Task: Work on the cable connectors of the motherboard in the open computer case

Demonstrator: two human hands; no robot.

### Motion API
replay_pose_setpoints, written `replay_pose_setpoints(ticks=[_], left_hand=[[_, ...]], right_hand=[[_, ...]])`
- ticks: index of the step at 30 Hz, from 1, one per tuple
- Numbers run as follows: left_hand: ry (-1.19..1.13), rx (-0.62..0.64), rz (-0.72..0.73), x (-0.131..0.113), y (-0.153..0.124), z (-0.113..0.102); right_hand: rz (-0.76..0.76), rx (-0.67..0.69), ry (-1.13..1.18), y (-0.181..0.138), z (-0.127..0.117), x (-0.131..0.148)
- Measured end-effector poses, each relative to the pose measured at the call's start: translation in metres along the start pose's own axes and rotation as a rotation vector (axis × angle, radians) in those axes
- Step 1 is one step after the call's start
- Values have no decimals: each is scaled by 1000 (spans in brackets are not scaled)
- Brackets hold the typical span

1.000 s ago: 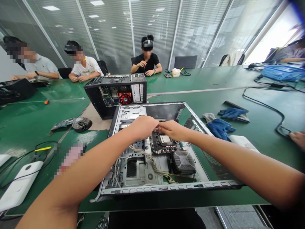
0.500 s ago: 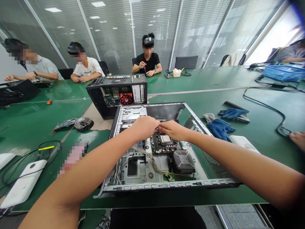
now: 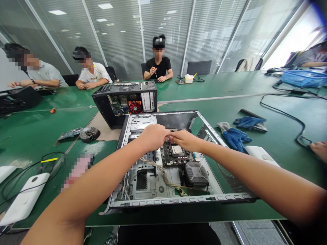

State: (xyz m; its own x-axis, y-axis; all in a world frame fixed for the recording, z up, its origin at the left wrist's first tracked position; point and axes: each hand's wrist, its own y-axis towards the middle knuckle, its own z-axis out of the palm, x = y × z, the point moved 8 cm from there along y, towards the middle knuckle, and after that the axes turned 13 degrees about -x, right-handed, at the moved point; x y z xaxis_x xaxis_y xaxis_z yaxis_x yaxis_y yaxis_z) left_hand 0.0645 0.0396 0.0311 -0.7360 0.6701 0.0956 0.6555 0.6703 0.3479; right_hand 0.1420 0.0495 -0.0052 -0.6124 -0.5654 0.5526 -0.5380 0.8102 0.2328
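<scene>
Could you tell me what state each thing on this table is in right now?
Computer case: lying flat, side open.
Left hand: closed, fingertips meeting the right hand.
Right hand: pinching inside the case.
Second computer case: side open.
Blue gloves: lying unworn.

Left hand (image 3: 153, 136) and right hand (image 3: 186, 140) meet fingertip to fingertip inside open computer case (image 3: 163, 200), above motherboard (image 3: 176, 154); whatever they pinch is hidden. Heatsink (image 3: 196, 173) and blue gloves (image 3: 236, 137) nearby on green table (image 3: 30, 132).
</scene>
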Motion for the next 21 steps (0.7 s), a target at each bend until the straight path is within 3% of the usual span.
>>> replay_pose_setpoints(ticks=[5, 11, 21], left_hand=[[23, -92, 16, -1, 0, -5], [72, -115, 66, -6, 1, -5], [86, -57, 45, -4, 2, 0]], right_hand=[[-11, -12, 8, 2, -4, 1], [-20, -42, 18, 2, -7, 1], [-3, -42, -2, 2, -7, 2]])
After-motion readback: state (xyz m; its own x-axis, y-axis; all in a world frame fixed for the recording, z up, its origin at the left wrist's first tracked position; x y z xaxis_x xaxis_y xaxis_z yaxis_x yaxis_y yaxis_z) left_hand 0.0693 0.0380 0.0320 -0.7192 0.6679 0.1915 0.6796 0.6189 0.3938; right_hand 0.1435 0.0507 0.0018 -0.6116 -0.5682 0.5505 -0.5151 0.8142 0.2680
